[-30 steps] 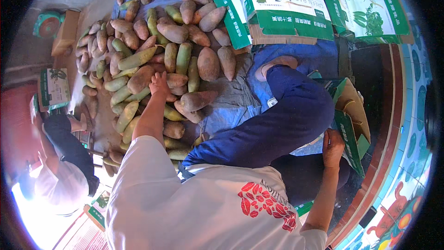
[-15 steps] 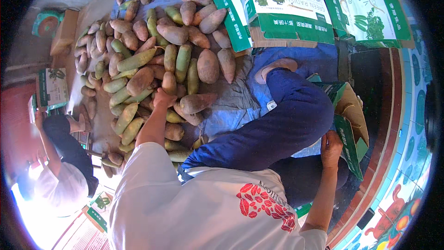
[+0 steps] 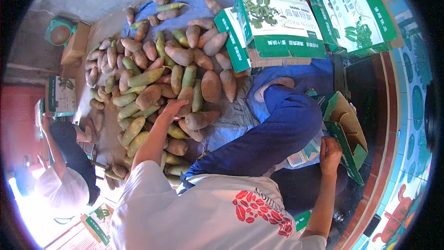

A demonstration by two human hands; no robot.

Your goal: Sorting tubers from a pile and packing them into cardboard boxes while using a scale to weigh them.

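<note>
My left hand is closed round the lower end of a brownish-pink radish in the pile. A green radish lies just beyond it, and fat brown radishes lie to its right. My right hand is curled into a fist beside my bent knee. Whatever it may hold is hidden by the fingers. Just right of that hand stands an open green cardboard box, its flaps folded out and its brown inside showing.
Printed green-and-white cartons stand at the back right on a blue sheet. A round green scale is at the far left beside a brown box. Another person sits at the left, a hand at a carton.
My left hand has shifted slightly right over the pile, with the radish in its grasp. My right hand stays beside the box in a tighter fist. The whole view has tilted a little.
</note>
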